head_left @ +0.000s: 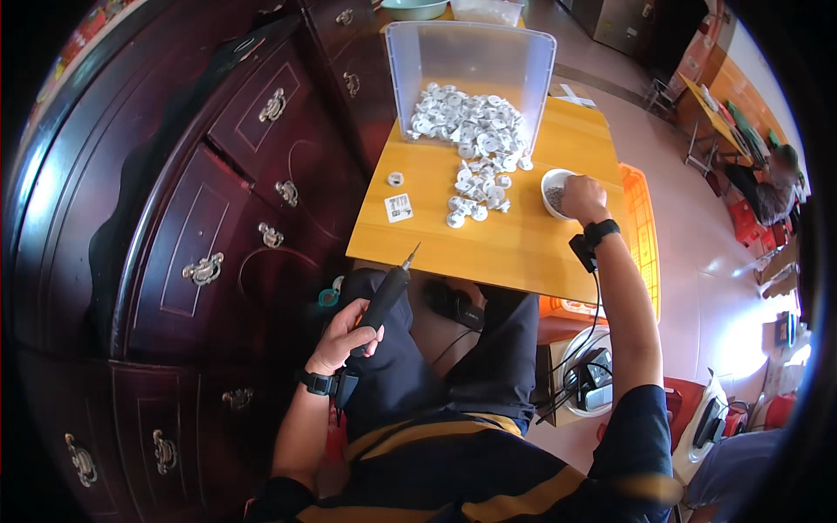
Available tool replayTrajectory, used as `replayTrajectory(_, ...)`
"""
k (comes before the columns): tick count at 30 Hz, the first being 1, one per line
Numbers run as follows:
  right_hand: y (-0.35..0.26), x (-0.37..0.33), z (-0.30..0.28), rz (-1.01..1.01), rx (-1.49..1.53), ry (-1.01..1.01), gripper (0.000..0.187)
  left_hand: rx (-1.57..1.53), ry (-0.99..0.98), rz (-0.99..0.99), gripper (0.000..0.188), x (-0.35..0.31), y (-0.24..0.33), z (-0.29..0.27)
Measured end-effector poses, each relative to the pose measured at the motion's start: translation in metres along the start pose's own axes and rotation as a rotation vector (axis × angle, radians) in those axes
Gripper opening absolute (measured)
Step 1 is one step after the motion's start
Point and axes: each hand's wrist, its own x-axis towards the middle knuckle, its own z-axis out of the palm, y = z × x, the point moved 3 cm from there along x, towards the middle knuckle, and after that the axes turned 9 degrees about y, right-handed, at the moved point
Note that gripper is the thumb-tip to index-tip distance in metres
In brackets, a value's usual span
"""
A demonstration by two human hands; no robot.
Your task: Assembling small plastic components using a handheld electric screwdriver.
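My left hand (343, 338) is wrapped round a black electric screwdriver (384, 301), held over my lap with its thin bit pointing up and away toward the table's near edge. My right hand (586, 199) reaches down into a small white bowl (546, 181) at the right of the table. Small grey metal pieces (555, 197), apparently screws, lie in that bowl. The fingers are curled, and their tips are hidden, so what they pinch cannot be made out. Left of the bowl, a heap of small white plastic parts (481, 185) spills across the tabletop.
A clear plastic bin (471, 54) lies tipped toward me on the yellow table (397, 247), holding more white parts. A single round part (395, 179) and a square label (398, 207) lie at the left. Dark cabinets (231, 200) stand close left; an orange crate (641, 231) sits right.
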Motion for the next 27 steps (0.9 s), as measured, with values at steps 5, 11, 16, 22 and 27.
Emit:
replayTrajectory(5, 0.003, 0.000, -0.006, 0.066, 0.072, -0.061, 0.023, 0.005, 0.035, 0.055, 0.034, -0.020, 0.000, 0.000)
replayTrajectory(11, 0.012, -0.009, -0.005, 0.096, 0.345, 0.257, 0.013, 0.050, 0.047, 0.015, 0.028, -0.022, 0.010, 0.011)
replayTrajectory(16, -0.008, -0.027, -0.020, 0.156, 1.060, 0.236, 0.014, 0.092, 0.019, 0.043, 0.032, -0.011, 0.014, 0.031)
replayTrajectory(22, -0.111, -0.095, -0.023, 0.110, 1.723, -0.169, 0.008, 0.104, -0.038, 0.058, 0.033, 0.008, -0.008, 0.044)
replayTrajectory(27, -0.157, -0.135, 0.003, 0.135, 1.822, -0.308, 0.010, 0.173, -0.108, 0.077, 0.033, 0.018, -0.022, 0.044)
